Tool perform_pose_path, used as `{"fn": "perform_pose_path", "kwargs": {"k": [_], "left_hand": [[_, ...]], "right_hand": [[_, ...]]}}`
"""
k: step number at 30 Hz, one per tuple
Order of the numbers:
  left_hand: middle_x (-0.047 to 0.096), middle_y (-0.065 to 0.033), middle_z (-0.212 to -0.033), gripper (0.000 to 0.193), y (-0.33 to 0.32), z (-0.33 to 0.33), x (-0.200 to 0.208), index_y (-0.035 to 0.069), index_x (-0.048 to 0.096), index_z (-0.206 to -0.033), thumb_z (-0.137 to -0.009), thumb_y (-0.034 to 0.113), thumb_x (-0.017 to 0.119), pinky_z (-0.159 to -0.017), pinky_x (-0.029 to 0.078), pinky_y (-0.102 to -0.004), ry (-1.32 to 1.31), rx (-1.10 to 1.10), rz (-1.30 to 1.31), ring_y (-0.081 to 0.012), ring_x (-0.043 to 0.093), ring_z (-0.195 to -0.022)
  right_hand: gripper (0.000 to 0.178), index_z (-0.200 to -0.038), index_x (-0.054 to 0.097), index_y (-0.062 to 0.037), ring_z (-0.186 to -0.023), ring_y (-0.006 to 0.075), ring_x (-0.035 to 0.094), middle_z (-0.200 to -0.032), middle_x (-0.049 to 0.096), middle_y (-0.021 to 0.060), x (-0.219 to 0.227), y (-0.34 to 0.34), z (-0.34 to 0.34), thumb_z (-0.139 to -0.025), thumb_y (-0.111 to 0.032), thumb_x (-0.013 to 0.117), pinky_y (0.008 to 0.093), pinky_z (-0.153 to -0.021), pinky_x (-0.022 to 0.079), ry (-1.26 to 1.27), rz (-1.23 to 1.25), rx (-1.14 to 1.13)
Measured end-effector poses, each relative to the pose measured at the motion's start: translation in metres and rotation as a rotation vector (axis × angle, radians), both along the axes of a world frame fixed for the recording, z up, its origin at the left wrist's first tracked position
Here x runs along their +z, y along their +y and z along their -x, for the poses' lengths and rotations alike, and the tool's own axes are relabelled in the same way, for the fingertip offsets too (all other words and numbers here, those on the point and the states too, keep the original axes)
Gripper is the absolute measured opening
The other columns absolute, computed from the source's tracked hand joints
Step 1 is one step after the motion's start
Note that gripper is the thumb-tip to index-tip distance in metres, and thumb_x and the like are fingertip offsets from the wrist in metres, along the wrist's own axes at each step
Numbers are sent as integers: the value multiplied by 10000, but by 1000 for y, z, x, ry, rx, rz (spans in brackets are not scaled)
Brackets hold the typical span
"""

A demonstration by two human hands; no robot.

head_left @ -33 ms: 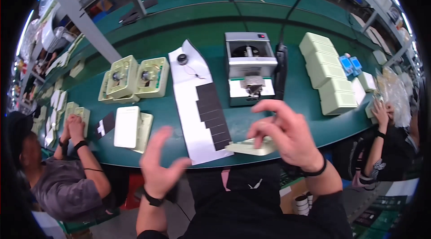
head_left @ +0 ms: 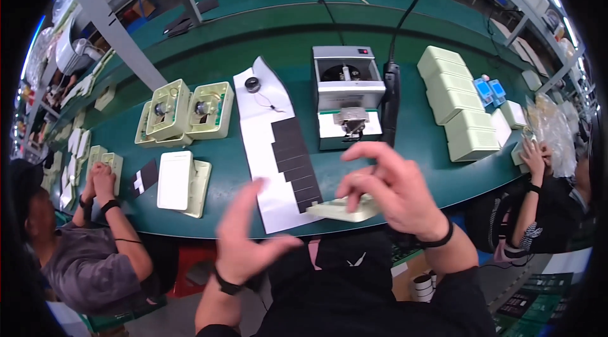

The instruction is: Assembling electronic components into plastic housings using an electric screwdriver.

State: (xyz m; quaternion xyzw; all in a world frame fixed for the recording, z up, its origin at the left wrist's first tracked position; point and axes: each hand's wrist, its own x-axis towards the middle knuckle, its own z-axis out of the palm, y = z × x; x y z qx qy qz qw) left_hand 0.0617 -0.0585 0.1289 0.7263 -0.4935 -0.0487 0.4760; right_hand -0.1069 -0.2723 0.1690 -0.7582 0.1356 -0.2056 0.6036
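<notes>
My left hand [head_left: 244,251] is in the air at the table's front edge, thumb and fingers spread, smeared by motion and holding nothing. To its right, my right hand [head_left: 405,201] has its lower fingers curled on a pale green plastic housing part [head_left: 345,211], seen nearly edge-on; its index finger is raised. How the fingers grip underneath is hidden. The part overlaps the near end of a white backing sheet [head_left: 256,166]. Black strips [head_left: 294,163] lie in a stepped row on that sheet, and a small round black speaker-like part [head_left: 253,84] with a wire sits at its far end.
A grey machine [head_left: 346,96] stands beyond my right hand, a black corded tool [head_left: 391,103] beside it. Pale green housings [head_left: 459,99] are stacked at right; open ones with parts [head_left: 210,109] and a white cover [head_left: 174,180] are at left. Co-workers' hands [head_left: 103,179] show on both sides.
My left hand has moved right, toward the plastic part. My right hand and the part have shifted slightly left together. The whole view has shifted a little.
</notes>
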Motion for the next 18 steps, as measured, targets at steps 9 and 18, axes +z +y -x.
{"fn": "perform_pose_path", "kwargs": {"k": [9,18], "left_hand": [[729,-175,-825,394,-72,67,-46,-41,667,-1230,-893,126,782,-636,588,-409,57,-158,-7,-345,739,-729],[740,-168,-885,374,-76,67,-39,14,688,-1246,-902,129,780,-643,579,-378,-46,-90,-66,-347,737,-734]], "right_hand": [[532,-1487,393,60,-798,179,760,-930,793,128,-22,3,-13,-1005,-18,604,289,-758,584,71,214,-310],[252,-1226,637,101,-826,138,739,-850,782,118,-29,7,-1,-1008,-25,617,262,-771,577,89,26,-268]]}}
